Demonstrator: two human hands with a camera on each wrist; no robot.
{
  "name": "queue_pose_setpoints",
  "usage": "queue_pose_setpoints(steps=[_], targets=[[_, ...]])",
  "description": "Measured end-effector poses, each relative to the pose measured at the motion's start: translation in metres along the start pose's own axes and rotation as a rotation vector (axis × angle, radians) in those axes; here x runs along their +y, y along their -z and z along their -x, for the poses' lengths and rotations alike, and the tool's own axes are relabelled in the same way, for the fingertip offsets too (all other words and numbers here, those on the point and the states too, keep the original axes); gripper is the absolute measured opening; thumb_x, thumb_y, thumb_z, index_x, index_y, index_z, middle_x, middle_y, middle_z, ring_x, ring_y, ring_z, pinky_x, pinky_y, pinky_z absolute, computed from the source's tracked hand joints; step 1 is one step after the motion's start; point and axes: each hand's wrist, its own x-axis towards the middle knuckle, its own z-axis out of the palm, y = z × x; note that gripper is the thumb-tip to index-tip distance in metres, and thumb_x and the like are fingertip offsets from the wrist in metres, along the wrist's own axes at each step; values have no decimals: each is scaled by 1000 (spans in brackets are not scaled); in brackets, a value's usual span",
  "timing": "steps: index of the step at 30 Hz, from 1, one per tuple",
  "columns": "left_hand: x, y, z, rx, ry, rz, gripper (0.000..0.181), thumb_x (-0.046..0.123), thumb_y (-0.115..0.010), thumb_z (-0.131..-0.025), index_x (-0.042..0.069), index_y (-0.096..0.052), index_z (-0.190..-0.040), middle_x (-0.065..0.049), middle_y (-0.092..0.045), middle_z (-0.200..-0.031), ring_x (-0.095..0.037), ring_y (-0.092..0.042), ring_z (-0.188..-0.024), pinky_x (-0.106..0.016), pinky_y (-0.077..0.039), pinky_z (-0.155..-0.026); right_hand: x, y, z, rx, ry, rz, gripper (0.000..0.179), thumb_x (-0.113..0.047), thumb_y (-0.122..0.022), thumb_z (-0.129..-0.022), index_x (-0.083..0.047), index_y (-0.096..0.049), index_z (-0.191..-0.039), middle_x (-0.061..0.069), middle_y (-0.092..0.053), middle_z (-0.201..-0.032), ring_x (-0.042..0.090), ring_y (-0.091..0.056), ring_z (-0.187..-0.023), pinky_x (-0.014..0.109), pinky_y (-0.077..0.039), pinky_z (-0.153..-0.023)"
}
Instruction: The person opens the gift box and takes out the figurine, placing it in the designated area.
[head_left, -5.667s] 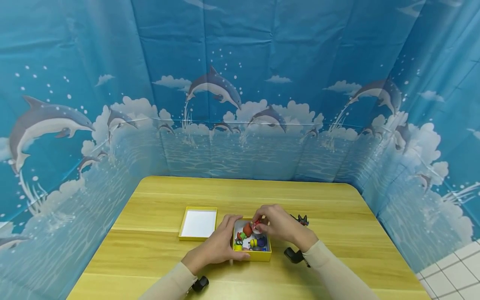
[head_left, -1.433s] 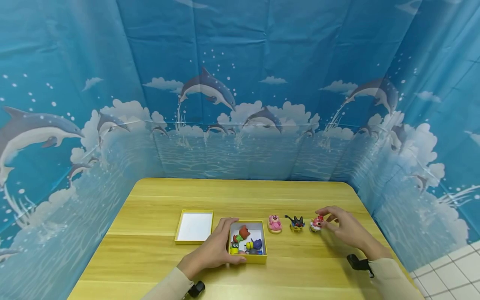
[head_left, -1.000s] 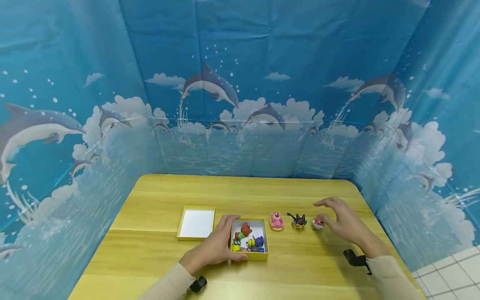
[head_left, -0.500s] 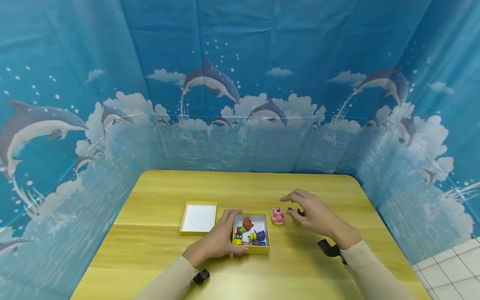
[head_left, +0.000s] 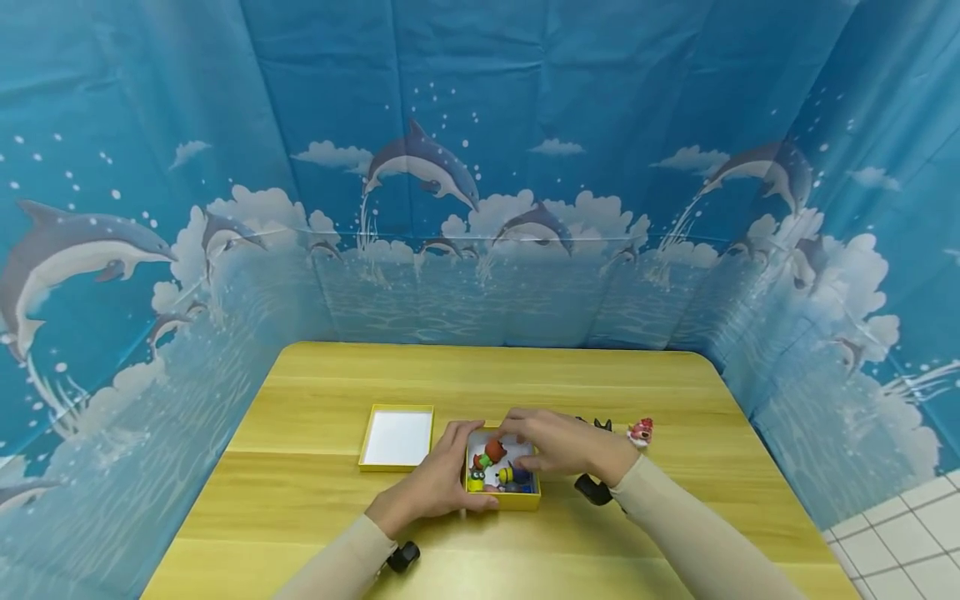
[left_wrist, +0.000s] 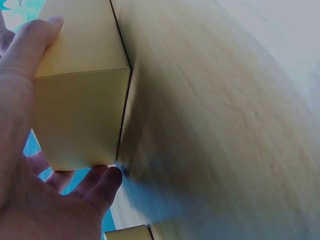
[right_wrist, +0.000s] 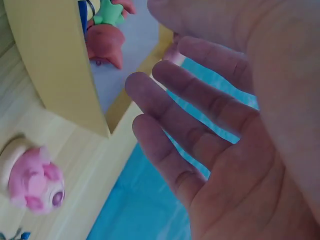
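Observation:
A shallow yellow box [head_left: 517, 502] with a white inside sits mid-table, holding several small toy figures. My left hand [head_left: 429, 483] grips its left side, thumb on the near wall and fingers at the far one; the left wrist view shows this hand [left_wrist: 55, 205] around the box corner. Over the box's right part reaches my right hand [head_left: 570, 446], its fingers [right_wrist: 165, 100] spread with nothing between them. Inside lie an orange-headed figure [head_left: 493, 451] with a green body, a purple-and-yellow figure [head_left: 517, 475] close under the right thumb, and a yellow big-eyed figure [head_left: 476, 478].
The box's lid [head_left: 397, 437] lies to the left, white inside up. Right of the box stand a pink bear figure [right_wrist: 37, 180], hidden behind the right hand in the head view, a black-eared figure [head_left: 602, 424] and a red-topped pink figure [head_left: 642, 432].
My right hand has let go of the red-topped pink figure at the right, then moved left past the black-eared and pink bear figures to the box. My left hand keeps its grip.

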Motion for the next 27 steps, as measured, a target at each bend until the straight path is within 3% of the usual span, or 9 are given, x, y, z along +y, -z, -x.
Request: queue_pose_setpoints(steps=[7,13,18,23,27], targets=[[-1,2,1,9,-3,14,124,70,-94,-93,19,-26,-184,-9,-39,-178,-20,-60,-140,-49,-58,-121,-4,-8,-26,-67,59,-3,34,-8,-83,-110,-9,-79,-144,10,-79,-133,24,-79,-116,32,-66,-99],[-1,2,1,17,-17,9,125,68,-94,-92,17,-27,-183,-11,-40,-177,-21,-60,-138,-48,-58,-119,-3,-15,-40,-114,45,39,21,-8,-84,-108,-11,-85,-129,7,-80,-116,19,-75,-99,24,-59,-85],[-2,2,0,20,-28,3,125,67,-96,-91,14,-28,-183,-12,-40,-177,-23,-59,-140,-49,-57,-121,4,-17,-49,-137,43,23,18,0,-80,-109,-13,-87,-120,4,-82,-108,17,-71,-91,23,-54,-81],[-4,2,0,17,-18,12,125,67,-96,-90,17,-28,-182,-10,-40,-177,-21,-58,-140,-48,-57,-122,6,-14,-55,-134,40,15,25,9,-76,-107,-12,-86,-114,3,-84,-107,5,-68,-87,22,-59,-82],[-4,1,-1,8,-5,22,124,70,-96,-90,22,-28,-182,-7,-40,-176,-17,-58,-138,-44,-57,-121,5,-12,-56,-126,35,31,25,8,-78,-106,-13,-88,-117,0,-85,-110,6,-75,-96,23,-64,-88]])
